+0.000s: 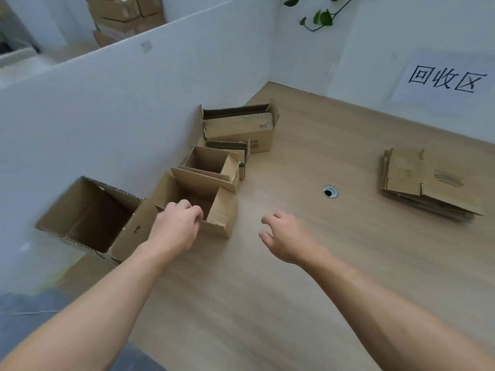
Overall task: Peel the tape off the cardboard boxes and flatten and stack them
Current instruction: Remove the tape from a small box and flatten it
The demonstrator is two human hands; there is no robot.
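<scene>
Beside the partition (pixel 128 108), left hand (pixel 175 228) grips a box (pixel 223 212), mouth upward.

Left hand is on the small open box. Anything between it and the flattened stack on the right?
No object blocks it. Between the small open box, gripped by the left hand, and the flattened stack lies bare table with only a flush cable hole; the open right hand hovers over that stretch.

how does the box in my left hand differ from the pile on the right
The open box stands upright and hollow; the flattened pile lies in flat layers. The left hand grips the box's rim; nothing touches the pile. Both are brown cardboard on the table.
</scene>
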